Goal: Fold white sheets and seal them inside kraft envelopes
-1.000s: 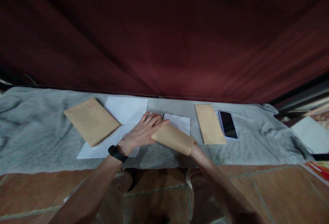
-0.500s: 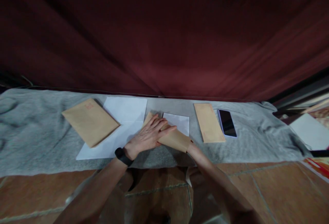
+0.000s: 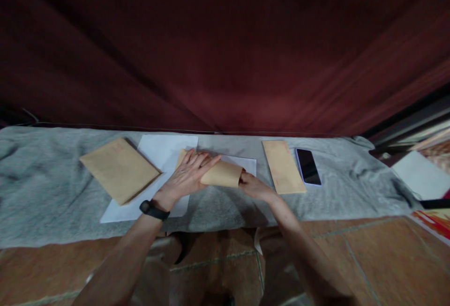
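Note:
A narrow brown envelope (image 3: 221,174) lies across the grey cloth (image 3: 52,189), partly over a small white sheet (image 3: 246,164). My left hand (image 3: 188,177) rests flat on the envelope's left half, fingers stretched out. A black band sits on that wrist. My right hand (image 3: 255,186) grips the envelope's right end, its fingertips hidden behind the paper.
A larger brown envelope (image 3: 117,169) lies on white paper (image 3: 163,153) at the left. Another narrow brown envelope (image 3: 282,165) and a dark phone (image 3: 308,166) lie to the right. A dark red curtain (image 3: 225,53) hangs behind. Tiled floor (image 3: 351,259) is in front.
The envelope has slid left and settled flatter on the cloth. My left hand moved with it, and my right hand came out from under it to its right end.

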### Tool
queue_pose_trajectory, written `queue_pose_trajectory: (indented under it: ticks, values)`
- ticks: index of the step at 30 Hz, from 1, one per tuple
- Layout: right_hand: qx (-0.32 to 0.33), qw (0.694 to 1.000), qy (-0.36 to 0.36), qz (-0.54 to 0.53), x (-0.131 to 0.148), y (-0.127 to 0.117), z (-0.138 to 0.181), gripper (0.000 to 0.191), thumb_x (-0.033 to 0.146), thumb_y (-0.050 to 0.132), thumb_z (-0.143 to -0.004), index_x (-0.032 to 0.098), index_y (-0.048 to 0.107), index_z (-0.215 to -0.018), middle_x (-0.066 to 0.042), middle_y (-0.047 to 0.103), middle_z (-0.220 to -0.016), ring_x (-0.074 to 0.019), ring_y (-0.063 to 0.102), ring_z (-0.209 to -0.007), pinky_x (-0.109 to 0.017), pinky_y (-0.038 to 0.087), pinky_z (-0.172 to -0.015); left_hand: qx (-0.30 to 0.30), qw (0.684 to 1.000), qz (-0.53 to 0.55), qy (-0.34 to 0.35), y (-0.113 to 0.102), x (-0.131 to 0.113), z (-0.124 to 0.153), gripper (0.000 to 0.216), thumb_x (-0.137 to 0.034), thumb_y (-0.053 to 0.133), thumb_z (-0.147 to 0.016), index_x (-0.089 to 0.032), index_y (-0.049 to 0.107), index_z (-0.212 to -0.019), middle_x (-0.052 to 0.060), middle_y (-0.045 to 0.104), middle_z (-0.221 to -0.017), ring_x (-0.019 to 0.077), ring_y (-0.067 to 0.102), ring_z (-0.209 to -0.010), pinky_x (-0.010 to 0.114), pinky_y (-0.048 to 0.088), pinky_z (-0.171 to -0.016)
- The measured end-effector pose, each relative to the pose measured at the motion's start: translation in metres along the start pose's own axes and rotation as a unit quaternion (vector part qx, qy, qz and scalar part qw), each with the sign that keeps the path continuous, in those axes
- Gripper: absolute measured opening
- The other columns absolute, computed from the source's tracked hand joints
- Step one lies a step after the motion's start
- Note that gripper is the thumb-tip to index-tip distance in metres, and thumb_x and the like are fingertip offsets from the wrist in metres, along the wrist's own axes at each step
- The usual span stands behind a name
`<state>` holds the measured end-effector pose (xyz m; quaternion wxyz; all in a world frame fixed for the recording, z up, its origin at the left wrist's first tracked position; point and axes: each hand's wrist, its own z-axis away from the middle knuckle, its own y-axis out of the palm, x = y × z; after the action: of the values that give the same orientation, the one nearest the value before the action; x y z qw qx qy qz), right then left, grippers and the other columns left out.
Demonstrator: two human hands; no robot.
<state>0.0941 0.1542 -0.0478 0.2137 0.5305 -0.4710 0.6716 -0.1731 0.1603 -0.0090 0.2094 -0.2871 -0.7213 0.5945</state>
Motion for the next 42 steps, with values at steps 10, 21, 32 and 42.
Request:
queue_pose_trajectory:
  ticks: [10, 21, 32, 42]
  values:
    - [-0.177, 0.966, 0.183, 0.046, -0.016, -0.031, -0.001, 0.022, 0.028, 0.049, -0.094, 0.021, 0.066, -0.106, -0.002, 0.072, -0.092, -0.0157, 0.068, -0.074, -0.027, 0.057, -0.069, 0.035, 0.995, 0.021, -0.092, 0.003, 0.019, 0.010, 0.104, -0.041, 0.077, -0.077, -0.022, 0.020, -0.162, 0.018, 0.052, -0.140, 0.0382, 0.046, -0.134, 0.058, 0.028, -0.118]
    - [-0.130, 0.846, 0.339, 0.390, 0.009, -0.018, 0.006, 0.059, 0.059, 0.064, -0.092, 0.010, 0.054, -0.123, -0.023, 0.069, -0.119, -0.0325, 0.069, -0.111, -0.037, 0.053, -0.089, 0.038, 0.993, 0.043, -0.108, 0.015, 0.031, 0.020, 0.111, -0.042, 0.076, -0.075, -0.027, 0.009, -0.163, 0.015, 0.050, -0.139, 0.0365, 0.044, -0.136, 0.058, 0.022, -0.120]
    - [-0.142, 0.855, 0.353, 0.351, 0.004, -0.015, 0.002, 0.057, 0.051, 0.069, -0.089, 0.010, 0.054, -0.125, -0.021, 0.069, -0.121, -0.0326, 0.066, -0.119, -0.039, 0.051, -0.097, 0.046, 0.991, 0.042, -0.117, 0.018, 0.032, 0.018, 0.117, -0.043, 0.077, -0.074, -0.027, 0.004, -0.163, 0.016, 0.046, -0.143, 0.0376, 0.042, -0.138, 0.060, 0.022, -0.119]
    - [-0.209, 0.914, 0.292, 0.188, -0.025, -0.034, 0.000, 0.010, 0.027, 0.064, -0.083, 0.021, 0.056, -0.084, -0.003, 0.067, -0.079, -0.0208, 0.068, -0.076, -0.029, 0.051, -0.069, 0.048, 0.989, 0.063, -0.125, 0.022, 0.036, 0.019, 0.116, -0.045, 0.076, -0.075, -0.029, 0.003, -0.163, 0.015, 0.045, -0.145, 0.0382, 0.040, -0.139, 0.062, 0.018, -0.119]
